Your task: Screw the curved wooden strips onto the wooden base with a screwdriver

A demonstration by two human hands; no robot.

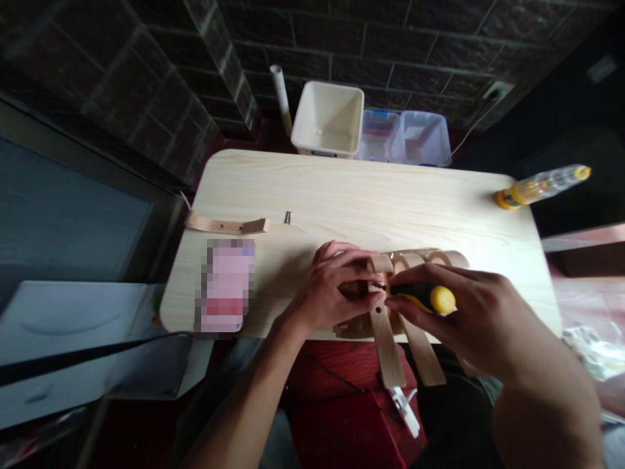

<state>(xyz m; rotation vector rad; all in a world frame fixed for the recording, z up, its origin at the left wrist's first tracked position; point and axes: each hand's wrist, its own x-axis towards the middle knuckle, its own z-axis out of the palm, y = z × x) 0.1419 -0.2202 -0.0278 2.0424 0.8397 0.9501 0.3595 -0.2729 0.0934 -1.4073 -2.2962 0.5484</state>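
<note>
A curved wooden assembly with several strips (390, 365) lies at the near edge of the pale table (312, 189), its strips extending past the edge. In my right hand (463, 306) is a black and yellow screwdriver (430, 296), its tip pointing left at a strip. My left hand (336, 286) rests against the same strip, thumb and fingers around the screwdriver's tip; whether a screw is pinched there is too small to tell. A dark hole shows in the strip just below the tip.
On the table are a curved wooden piece (227, 225), small screws (288, 217), a blurred pink phone-like item (226, 286) and a clear and yellow bottle-shaped container (541, 187). Bins (328, 120) stand beyond the far edge.
</note>
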